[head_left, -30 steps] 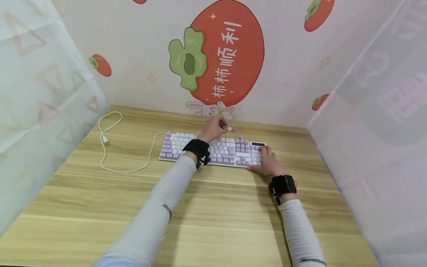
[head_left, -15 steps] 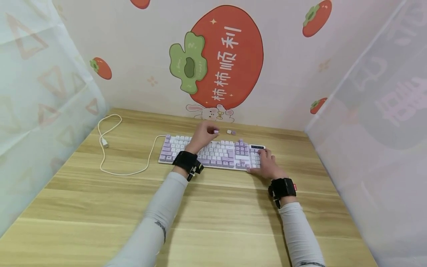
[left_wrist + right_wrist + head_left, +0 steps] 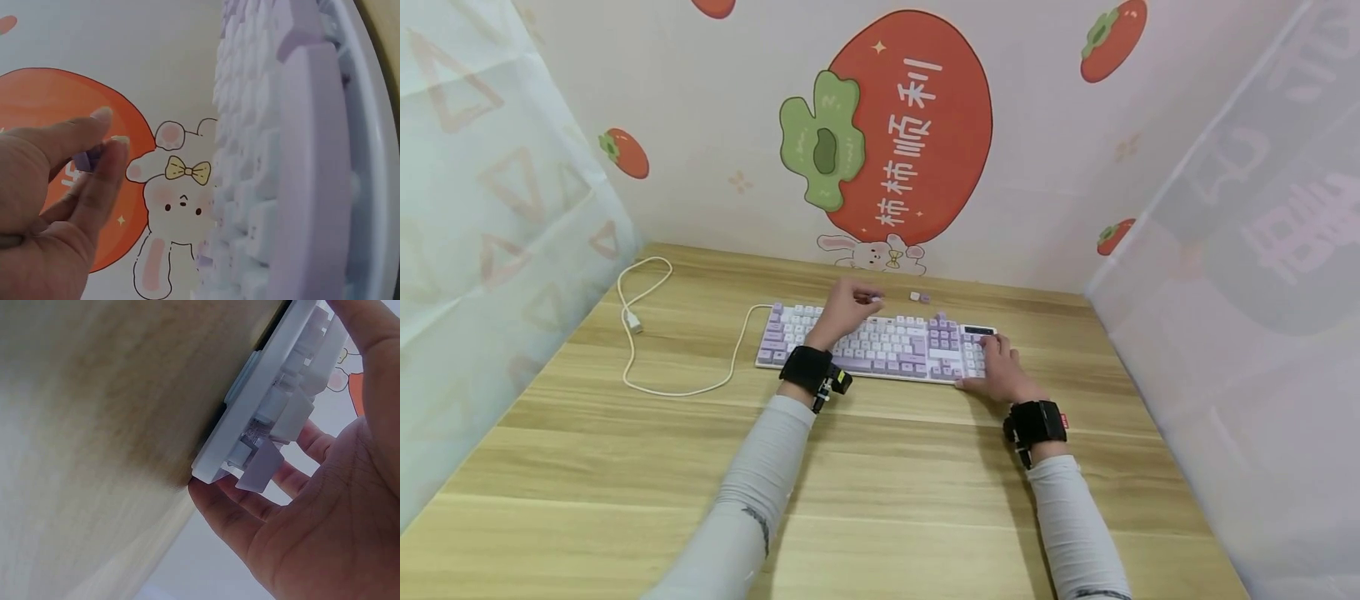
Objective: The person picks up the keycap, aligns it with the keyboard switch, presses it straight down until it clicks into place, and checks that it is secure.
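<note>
A white and purple keyboard (image 3: 895,342) lies on the table. My left hand (image 3: 844,310) is over its back rows, left of the middle. In the left wrist view, a small purple keycap (image 3: 87,160) is pinched between thumb and fingers, partly hidden by them. My right hand (image 3: 1003,371) holds the keyboard's right end, thumb at the front edge and fingers over the number pad. The right wrist view shows fingers (image 3: 225,509) around that end, beside the side of the keycaps. A white keycap (image 3: 914,296) and a purple keycap (image 3: 925,298) lie behind the keyboard.
The keyboard's white cable (image 3: 733,358) loops over the wooden table (image 3: 910,467) at the left, ending in a USB plug (image 3: 634,322). A wall sheet (image 3: 1037,192) printed with persimmons stands along the back edge, with pale sheets on both sides.
My left hand has moved left and toward the keyboard, away from the loose keycaps, carrying a purple keycap. The right hand keeps its place on the keyboard's right end.
</note>
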`<move>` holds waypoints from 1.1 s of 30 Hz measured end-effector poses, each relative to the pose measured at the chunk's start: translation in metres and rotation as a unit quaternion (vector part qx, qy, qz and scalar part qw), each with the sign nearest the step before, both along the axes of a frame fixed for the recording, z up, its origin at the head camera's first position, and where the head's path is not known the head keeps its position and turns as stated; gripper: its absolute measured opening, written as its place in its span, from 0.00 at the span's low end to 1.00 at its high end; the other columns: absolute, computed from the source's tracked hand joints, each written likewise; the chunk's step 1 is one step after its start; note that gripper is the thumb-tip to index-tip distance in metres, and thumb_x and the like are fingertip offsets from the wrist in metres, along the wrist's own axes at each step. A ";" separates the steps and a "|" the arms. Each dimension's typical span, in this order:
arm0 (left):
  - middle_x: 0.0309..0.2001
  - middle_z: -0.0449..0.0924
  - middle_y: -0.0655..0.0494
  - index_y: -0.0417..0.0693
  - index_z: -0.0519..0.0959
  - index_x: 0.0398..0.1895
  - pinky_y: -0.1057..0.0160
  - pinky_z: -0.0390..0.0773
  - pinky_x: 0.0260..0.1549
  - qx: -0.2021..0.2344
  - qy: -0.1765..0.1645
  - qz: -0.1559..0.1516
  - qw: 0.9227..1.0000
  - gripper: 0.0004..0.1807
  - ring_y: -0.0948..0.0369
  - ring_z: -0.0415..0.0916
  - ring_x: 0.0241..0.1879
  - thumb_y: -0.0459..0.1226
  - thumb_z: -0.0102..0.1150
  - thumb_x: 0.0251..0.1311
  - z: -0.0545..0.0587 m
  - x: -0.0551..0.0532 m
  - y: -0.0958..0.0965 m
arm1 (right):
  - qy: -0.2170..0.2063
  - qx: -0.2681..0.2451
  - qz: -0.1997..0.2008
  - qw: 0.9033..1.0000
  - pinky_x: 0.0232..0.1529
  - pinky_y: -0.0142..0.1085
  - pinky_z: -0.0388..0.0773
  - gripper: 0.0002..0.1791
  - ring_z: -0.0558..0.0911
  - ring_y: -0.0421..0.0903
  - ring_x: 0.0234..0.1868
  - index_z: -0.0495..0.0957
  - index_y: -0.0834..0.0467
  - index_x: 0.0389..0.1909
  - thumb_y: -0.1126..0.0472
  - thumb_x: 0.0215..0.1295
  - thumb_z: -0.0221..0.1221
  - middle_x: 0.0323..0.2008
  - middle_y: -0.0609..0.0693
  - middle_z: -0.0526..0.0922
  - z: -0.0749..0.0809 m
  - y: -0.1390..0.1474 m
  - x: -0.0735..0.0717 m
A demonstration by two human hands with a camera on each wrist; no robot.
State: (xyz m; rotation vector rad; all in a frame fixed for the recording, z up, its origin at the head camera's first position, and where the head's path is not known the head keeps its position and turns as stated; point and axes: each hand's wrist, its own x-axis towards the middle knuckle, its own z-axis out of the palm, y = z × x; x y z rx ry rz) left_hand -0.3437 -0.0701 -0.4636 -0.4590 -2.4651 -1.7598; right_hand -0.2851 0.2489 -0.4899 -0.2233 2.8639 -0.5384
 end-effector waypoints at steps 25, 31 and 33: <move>0.51 0.80 0.40 0.39 0.82 0.58 0.62 0.71 0.33 -0.061 0.072 0.046 0.995 0.16 0.53 0.73 0.36 0.27 0.58 0.69 -0.003 -0.002 -0.009 | 0.004 0.000 0.005 1.000 0.71 0.64 0.57 0.56 0.51 0.73 0.73 0.48 0.66 0.74 0.41 0.61 0.69 0.76 0.74 0.40 -0.002 0.001 -0.004; 0.46 0.80 0.42 0.39 0.83 0.57 0.61 0.73 0.35 -0.064 0.050 0.030 0.996 0.17 0.53 0.75 0.37 0.26 0.62 0.65 -0.006 -0.003 -0.011 | 0.005 0.004 0.004 1.000 0.71 0.65 0.58 0.55 0.52 0.73 0.73 0.48 0.66 0.74 0.41 0.61 0.69 0.76 0.74 0.41 0.001 0.000 -0.001; 0.45 0.82 0.43 0.39 0.84 0.56 0.60 0.78 0.38 -0.053 0.047 0.026 0.997 0.17 0.53 0.78 0.39 0.26 0.64 0.64 -0.008 -0.004 -0.011 | 0.004 0.004 0.003 1.000 0.71 0.64 0.58 0.55 0.52 0.73 0.73 0.48 0.66 0.74 0.41 0.61 0.69 0.76 0.74 0.40 0.001 0.000 0.000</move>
